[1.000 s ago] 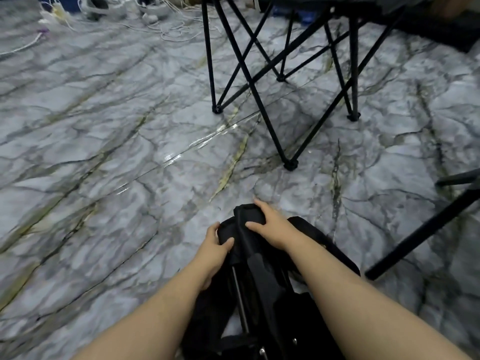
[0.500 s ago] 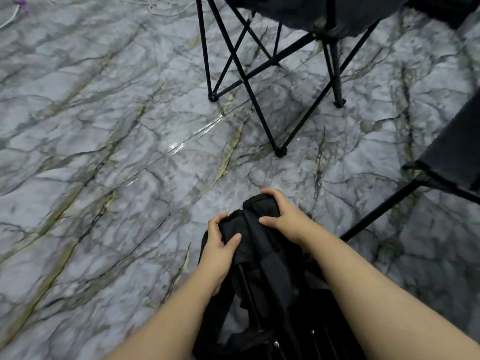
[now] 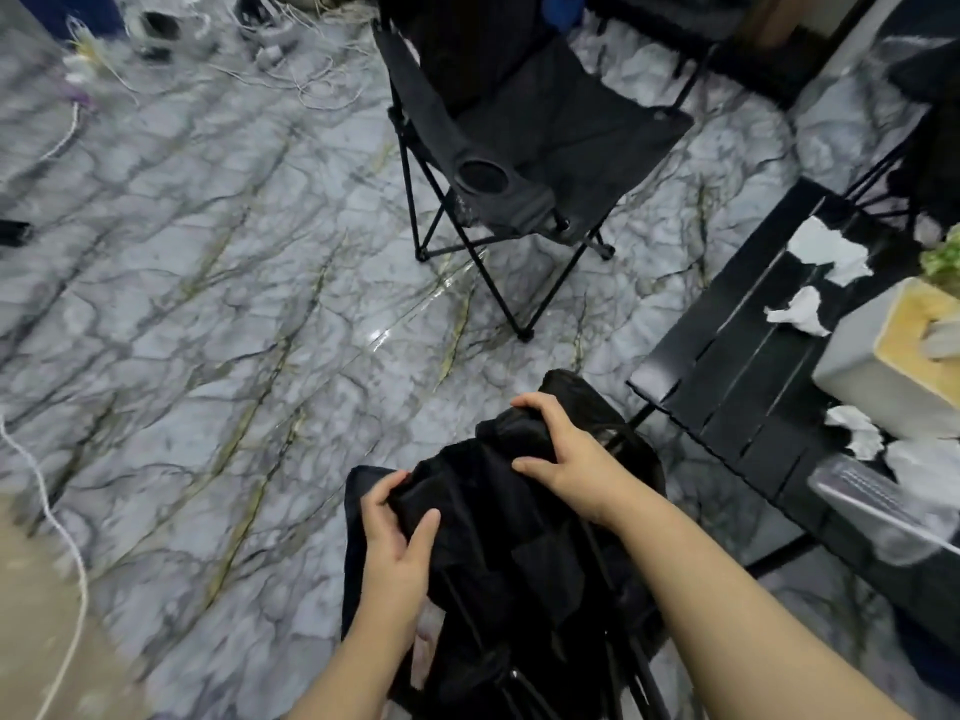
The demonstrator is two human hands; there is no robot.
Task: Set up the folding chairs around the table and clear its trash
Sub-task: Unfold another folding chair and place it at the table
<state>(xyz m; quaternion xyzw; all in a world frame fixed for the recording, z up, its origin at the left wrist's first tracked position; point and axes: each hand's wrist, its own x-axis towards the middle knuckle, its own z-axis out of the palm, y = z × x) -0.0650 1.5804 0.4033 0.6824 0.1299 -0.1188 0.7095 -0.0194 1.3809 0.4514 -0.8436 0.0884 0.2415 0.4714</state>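
A folded black folding chair (image 3: 519,574) stands bunched up right below me on the marble floor. My left hand (image 3: 397,543) grips its fabric at the left side of its top, and my right hand (image 3: 563,449) grips the fabric at the upper right. An unfolded black folding chair (image 3: 545,142) with a cup holder in its armrest stands farther ahead. At the right is a black slatted table (image 3: 753,366) with crumpled white paper scraps (image 3: 826,252) lying on it.
On the table stand a white box with a wood lid (image 3: 893,356), a clear plastic container (image 3: 878,506) and a green plant (image 3: 943,257). Another dark chair (image 3: 930,163) shows at the far right. White cables (image 3: 291,70) lie at the back; a white cord (image 3: 67,537) runs along the left.
My view has lifted and swung right, so the open chair's seat and the table with its trash now show. My hands have spread a little farther apart on the folded chair's fabric.
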